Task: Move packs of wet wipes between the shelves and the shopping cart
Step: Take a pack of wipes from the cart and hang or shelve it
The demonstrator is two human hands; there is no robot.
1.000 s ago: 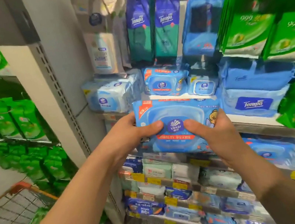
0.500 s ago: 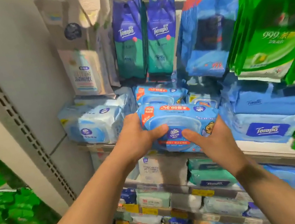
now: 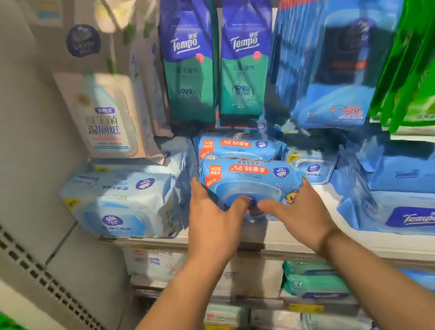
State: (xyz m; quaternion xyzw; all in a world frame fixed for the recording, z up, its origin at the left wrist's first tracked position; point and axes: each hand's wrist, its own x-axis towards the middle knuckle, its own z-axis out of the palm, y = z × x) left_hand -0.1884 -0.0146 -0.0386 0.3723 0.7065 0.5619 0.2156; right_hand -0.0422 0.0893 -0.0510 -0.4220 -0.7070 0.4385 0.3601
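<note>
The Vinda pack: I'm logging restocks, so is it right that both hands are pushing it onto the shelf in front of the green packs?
Not quite. The head view shows both hands, left and right, holding the Vinda pack on the shelf in front of another blue Vinda pack, not green ones.

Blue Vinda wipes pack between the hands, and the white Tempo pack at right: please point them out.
Blue Vinda wipes pack [image 3: 253, 179]: head view, top face.
White Tempo pack [image 3: 420, 217]: head view, blue label.
</note>
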